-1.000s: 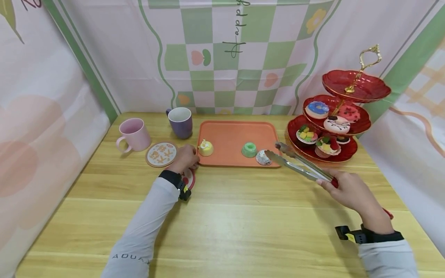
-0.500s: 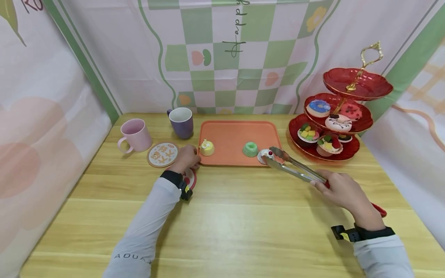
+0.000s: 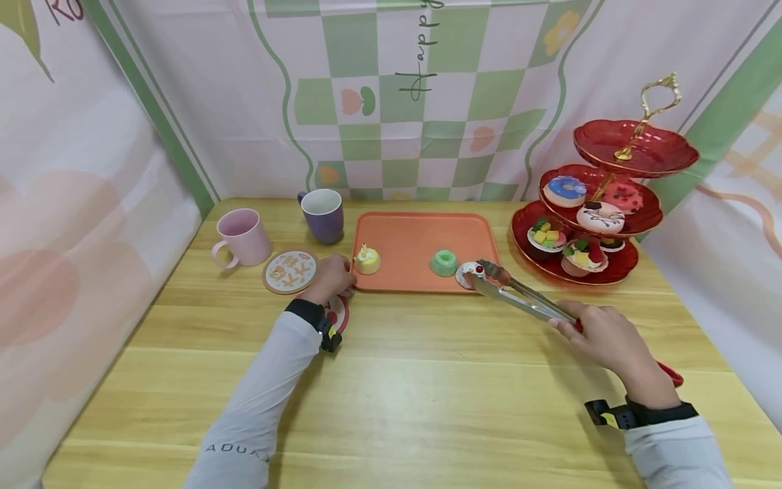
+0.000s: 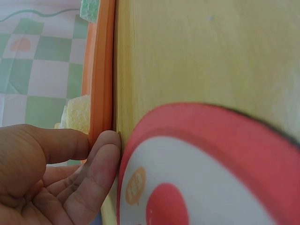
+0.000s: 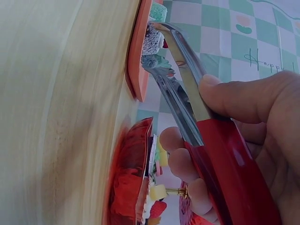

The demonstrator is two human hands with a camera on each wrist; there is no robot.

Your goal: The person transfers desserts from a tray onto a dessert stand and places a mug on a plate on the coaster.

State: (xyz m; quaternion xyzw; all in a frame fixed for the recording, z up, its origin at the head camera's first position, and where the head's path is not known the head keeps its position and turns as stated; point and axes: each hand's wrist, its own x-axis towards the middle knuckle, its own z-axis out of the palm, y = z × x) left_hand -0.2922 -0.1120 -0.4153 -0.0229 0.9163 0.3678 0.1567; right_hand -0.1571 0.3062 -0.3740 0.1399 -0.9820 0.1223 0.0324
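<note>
My left hand (image 3: 330,280) pinches the front left corner of the orange tray (image 3: 418,234); in the left wrist view the thumb and fingers (image 4: 101,166) meet at the tray's rim (image 4: 101,70). My right hand (image 3: 611,343) grips a pair of metal tongs (image 3: 528,299) with red handles (image 5: 234,173). The tong tips stand on either side of a small dark cake (image 5: 152,40) with a white top and a red cherry, at the tray's front right corner. A green ring cake (image 3: 444,263) is just left of it. Farther left on the tray is a yellow cake (image 3: 367,260).
A red three-tier stand (image 3: 635,153) with donuts and cupcakes stands right of the tray. To the left are a pink mug (image 3: 244,238), a purple mug (image 3: 325,221) and a round coaster (image 3: 290,272). A red-rimmed coaster (image 3: 338,314) lies partly under my left wrist.
The tongs have moved left and their tips have drawn closer together around the cherry-topped cake. My left hand has stayed at the tray corner. The head view has shifted slightly.
</note>
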